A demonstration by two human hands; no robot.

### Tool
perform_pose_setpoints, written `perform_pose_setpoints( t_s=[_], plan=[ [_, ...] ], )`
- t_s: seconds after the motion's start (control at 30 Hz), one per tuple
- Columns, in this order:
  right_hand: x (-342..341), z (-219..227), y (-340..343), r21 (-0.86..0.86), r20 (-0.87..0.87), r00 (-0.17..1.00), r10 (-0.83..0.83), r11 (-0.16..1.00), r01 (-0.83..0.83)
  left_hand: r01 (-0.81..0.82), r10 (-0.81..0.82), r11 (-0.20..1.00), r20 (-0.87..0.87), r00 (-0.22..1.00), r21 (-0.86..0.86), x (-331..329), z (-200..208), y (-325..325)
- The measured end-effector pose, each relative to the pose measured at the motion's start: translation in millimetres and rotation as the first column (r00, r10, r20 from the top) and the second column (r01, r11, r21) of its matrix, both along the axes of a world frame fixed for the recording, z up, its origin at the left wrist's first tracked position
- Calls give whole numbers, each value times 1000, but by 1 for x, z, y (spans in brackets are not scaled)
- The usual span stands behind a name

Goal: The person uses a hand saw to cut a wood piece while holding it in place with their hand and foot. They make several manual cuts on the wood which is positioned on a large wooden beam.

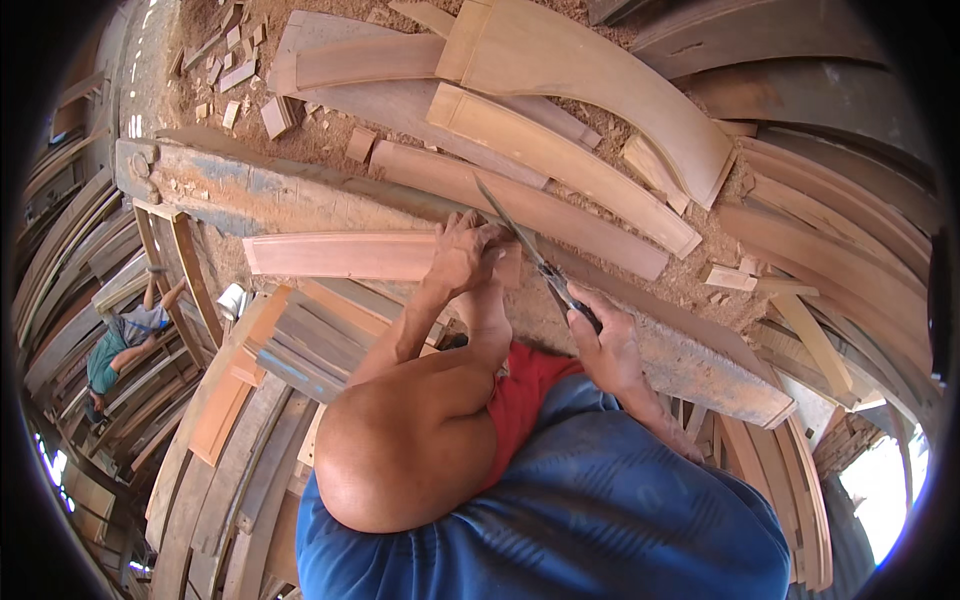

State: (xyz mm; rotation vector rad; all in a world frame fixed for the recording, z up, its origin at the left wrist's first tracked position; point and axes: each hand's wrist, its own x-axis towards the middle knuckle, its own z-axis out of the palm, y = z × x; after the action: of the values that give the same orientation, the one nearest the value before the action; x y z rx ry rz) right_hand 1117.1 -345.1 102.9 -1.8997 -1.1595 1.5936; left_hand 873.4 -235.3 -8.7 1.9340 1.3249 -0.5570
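My right hand [612, 345] is closed around the dark handle of a handsaw [512, 222]. Its narrow, tapering blade points away to the upper left, crossing near the right end of a pinkish wooden board [345, 255]. That board lies along a thick, worn timber beam [250, 195]. My left hand [465, 252] is clamped over the board beside the blade, fingers bent over it. Close by, my bare foot [487, 318] rests against the same board. Where the saw's teeth meet the wood is hidden by my left hand.
Beyond the beam lie curved wooden panels [560, 60], long boards [520, 205], offcuts [280, 117] and sawdust. Stacked planks [235, 470] stand at the left, more curved boards [840, 240] at the right. Another person [125, 340] is at the far left near a wooden frame [190, 270].
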Motion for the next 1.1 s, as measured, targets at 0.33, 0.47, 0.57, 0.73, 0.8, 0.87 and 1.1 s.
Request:
perform_pose_setpoints(
  t_s=[0.33,0.47,0.57,0.73,0.8,0.87,1.1],
  plan=[
    [0,20,-5,1,19,999,-26,1000,26,-34,34,999,215,976,-7,-8,-14,-5],
    [-14,-5,-3,63,24,999,-42,997,41,-103,112,993,151,982,-63,-6,-3,0],
    [-8,18,-5,-1,16,1000,-14,1000,14,-116,122,992,142,982,-47,-12,-4,-5],
    [-10,26,-4,-69,-7,999,-45,997,44,-85,86,996,99,991,-14,-10,-4,-5],
    [-21,2,1,35,31,999,-27,999,26,-83,84,997,108,991,-10,-8,-4,-3],
    [-20,-5,-5,96,41,999,-33,995,29,-95,98,995,140,985,-27,-6,-3,-3],
    [-6,34,-26,-108,36,999,-14,994,18,-81,86,996,114,990,-46,-10,-7,-4]
  ],
)
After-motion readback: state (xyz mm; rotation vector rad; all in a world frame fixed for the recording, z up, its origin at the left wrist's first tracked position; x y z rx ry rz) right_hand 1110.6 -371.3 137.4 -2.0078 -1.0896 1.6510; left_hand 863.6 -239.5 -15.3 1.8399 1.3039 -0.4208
